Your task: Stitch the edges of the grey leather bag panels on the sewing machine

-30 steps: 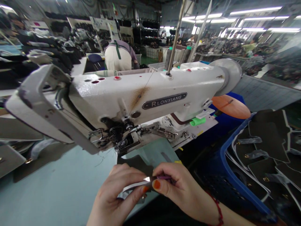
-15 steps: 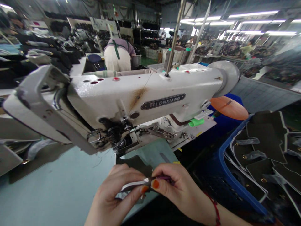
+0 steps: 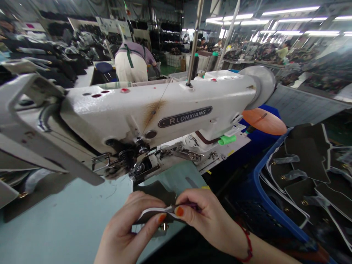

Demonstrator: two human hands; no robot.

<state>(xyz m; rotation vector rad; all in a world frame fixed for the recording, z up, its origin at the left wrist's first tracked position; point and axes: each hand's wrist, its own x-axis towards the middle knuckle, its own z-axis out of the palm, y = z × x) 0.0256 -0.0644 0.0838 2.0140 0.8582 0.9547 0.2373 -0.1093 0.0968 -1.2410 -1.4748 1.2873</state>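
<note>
My left hand (image 3: 129,229) pinches a dark flat piece with a white edge (image 3: 154,212) at the front of the pale blue table (image 3: 63,223). My right hand (image 3: 209,220) is closed on a small purple-handled snipper (image 3: 192,206), its tip against the piece's edge. Both hands meet just below the needle end of a white RLONXIANG sewing machine (image 3: 165,110). Another dark piece (image 3: 155,190) lies on the table under the machine's head.
A blue crate (image 3: 275,216) of dark cut pieces with white edges stands at my right. An orange disc (image 3: 264,121) lies behind the machine's handwheel. A person in a light apron bends over at the back (image 3: 130,64). Grey parts lie at the far left.
The view has shifted a little; my hands stay together. The snipper's metal tip, visible earlier, is now hidden between my fingers and the piece's white edge.
</note>
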